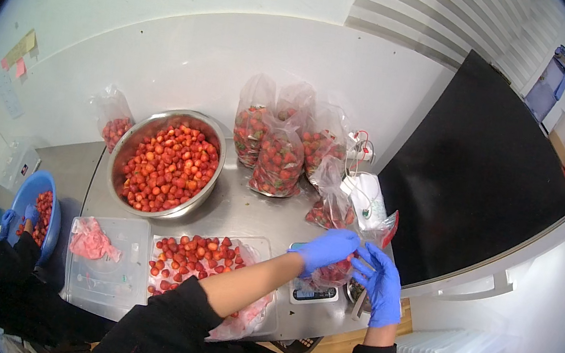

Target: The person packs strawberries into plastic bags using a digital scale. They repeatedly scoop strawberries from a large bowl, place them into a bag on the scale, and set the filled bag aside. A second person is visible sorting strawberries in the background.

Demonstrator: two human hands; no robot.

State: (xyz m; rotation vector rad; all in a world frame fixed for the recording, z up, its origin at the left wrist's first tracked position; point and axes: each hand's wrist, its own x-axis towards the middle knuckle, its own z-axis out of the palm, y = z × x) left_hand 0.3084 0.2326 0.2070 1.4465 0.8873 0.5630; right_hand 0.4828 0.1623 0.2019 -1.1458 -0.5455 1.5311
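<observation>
A clear plastic bag of strawberries point(332, 275) rests on a white digital kitchen scale point(314, 294), its display lit. My left hand point(325, 250), in a blue glove, reaches over the bag's top from the left; its fingertips are partly hidden, so its grip is unclear. On the bag's right side is my right hand point(381, 283), also blue-gloved, fingers spread near the bag's mouth. Left of the scale, loose strawberries point(191, 258) lie in a shallow clear plastic tray point(271, 311). Crumpled pinkish film point(248, 316) covers that tray's right side.
Behind stand several filled strawberry bags point(278, 162) and a large steel bowl point(114, 176) heaped with strawberries. A clear lid point(107, 285) bears pink-stained film. A black-topped appliance point(475, 175) borders the right. At left, another person's gloved hands work at a blue basin point(54, 235).
</observation>
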